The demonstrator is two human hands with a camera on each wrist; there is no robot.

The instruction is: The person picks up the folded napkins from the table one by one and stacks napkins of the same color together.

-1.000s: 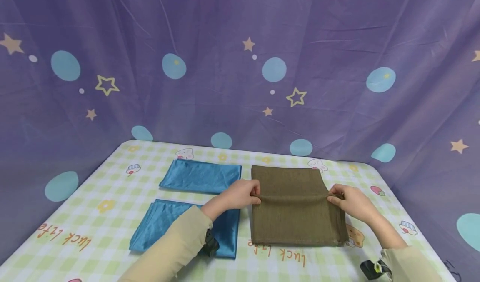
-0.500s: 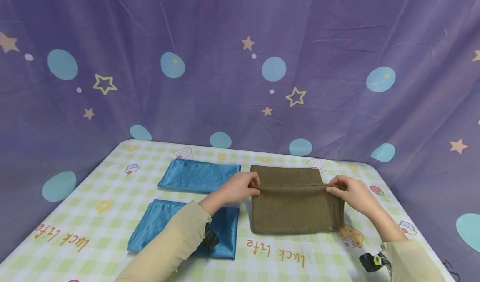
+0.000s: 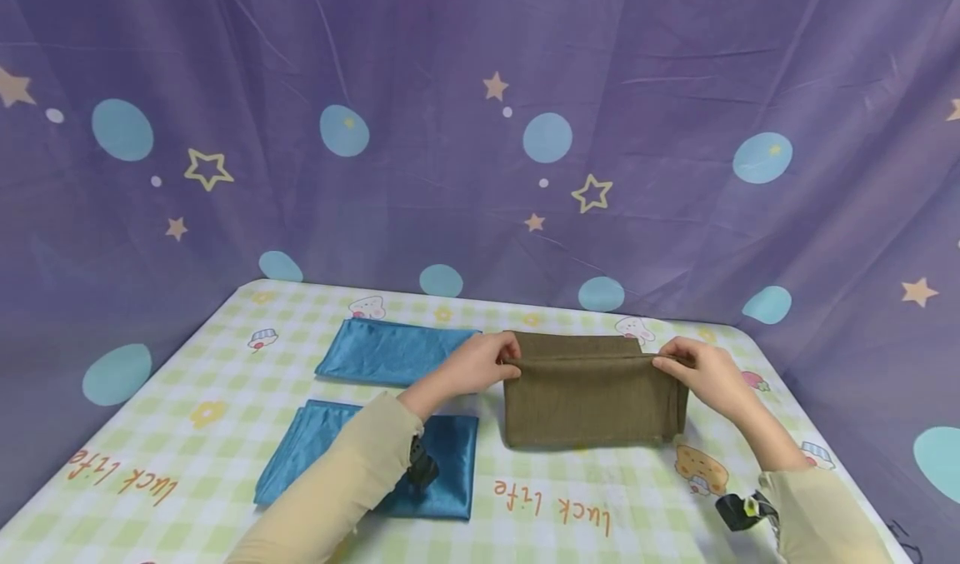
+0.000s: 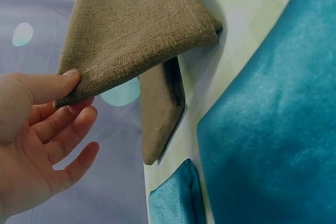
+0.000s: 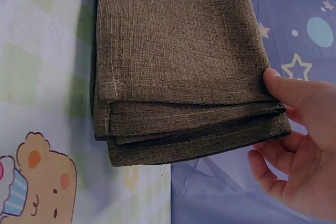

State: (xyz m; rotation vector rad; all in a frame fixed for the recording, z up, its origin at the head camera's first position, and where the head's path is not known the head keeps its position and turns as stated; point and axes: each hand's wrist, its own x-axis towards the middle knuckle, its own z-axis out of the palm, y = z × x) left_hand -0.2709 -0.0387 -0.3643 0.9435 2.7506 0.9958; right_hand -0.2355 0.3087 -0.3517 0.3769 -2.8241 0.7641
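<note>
A folded brown cloth [image 3: 592,401] hangs between my two hands by its upper fold. My left hand [image 3: 480,362] pinches its upper left corner between thumb and fingers. At the upper right corner my right hand [image 3: 705,376] pinches it the same way; several stacked layers show at that end in the right wrist view. Behind the held cloth lies another folded brown piece [image 3: 577,344], mostly hidden in the head view. From the left wrist view, that rear brown piece [image 4: 157,114] lies flat on the table, below the raised cloth.
Two folded blue satin cloths lie to the left: a far one [image 3: 397,351] and a near one [image 3: 450,464] partly under my left forearm. A checked tablecloth [image 3: 555,539] covers the table. A purple curtain [image 3: 465,231] closes off the back and sides.
Both hands have moved away from me with the brown cloth. Its lower edge has shifted toward the back, baring the printed tablecloth in front, and it now hides more of the rear brown piece.
</note>
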